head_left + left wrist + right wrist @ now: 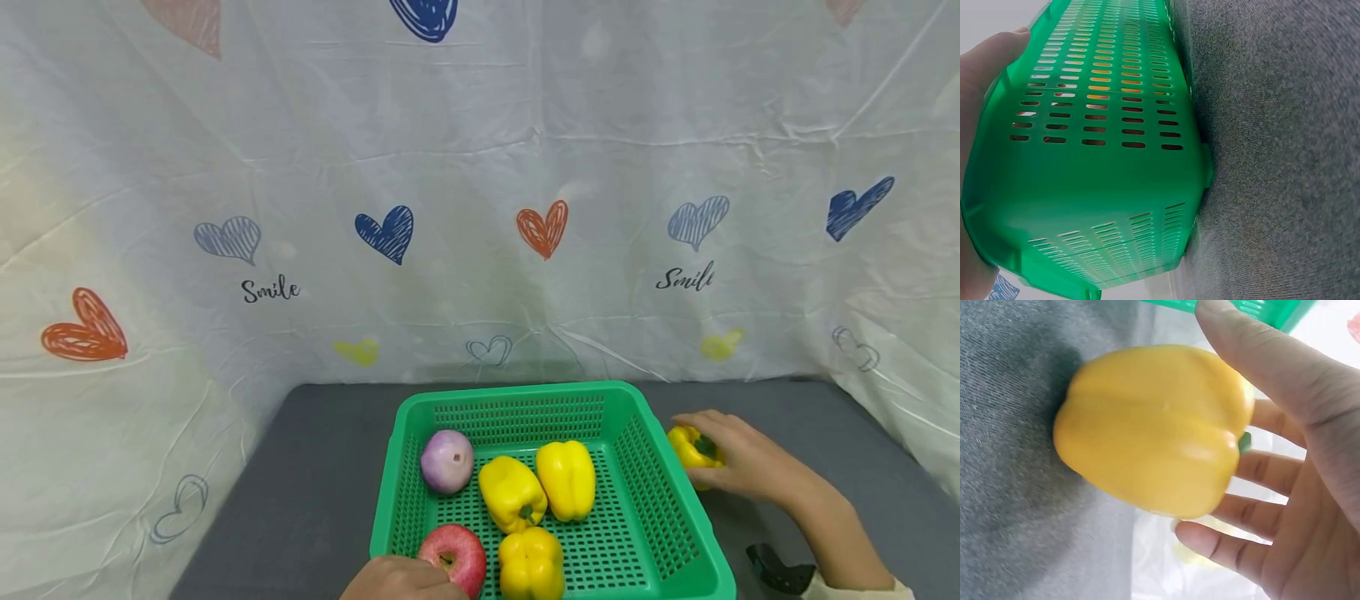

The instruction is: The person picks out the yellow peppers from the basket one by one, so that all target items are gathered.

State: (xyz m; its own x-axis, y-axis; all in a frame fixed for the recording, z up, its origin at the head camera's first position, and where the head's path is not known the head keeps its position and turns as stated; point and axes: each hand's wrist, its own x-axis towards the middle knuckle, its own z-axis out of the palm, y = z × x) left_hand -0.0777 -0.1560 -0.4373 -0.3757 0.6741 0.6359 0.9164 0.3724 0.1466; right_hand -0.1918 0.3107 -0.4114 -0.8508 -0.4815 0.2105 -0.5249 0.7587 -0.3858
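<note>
On the dark cloth right of the green basket point(678, 500), my right hand point(757, 458) holds a yellow bell pepper point(693, 450), thumb on the near side and fingers on the far side. In the right wrist view, the pepper point(1154, 431) stands upright on the cloth with its green stem towards the palm. My left hand point(405, 579) grips the basket's near-left rim beside a red apple point(454, 554); its thumb lies along the rim in the left wrist view. Inside the basket are a purple onion point(447, 462) and three more yellow bell peppers point(566, 481).
A grey cloth-covered table point(315, 483) carries the basket. Behind it hangs a white curtain point(450, 125) printed with hearts and the word Smile. A black strap point(780, 571) is at my right wrist.
</note>
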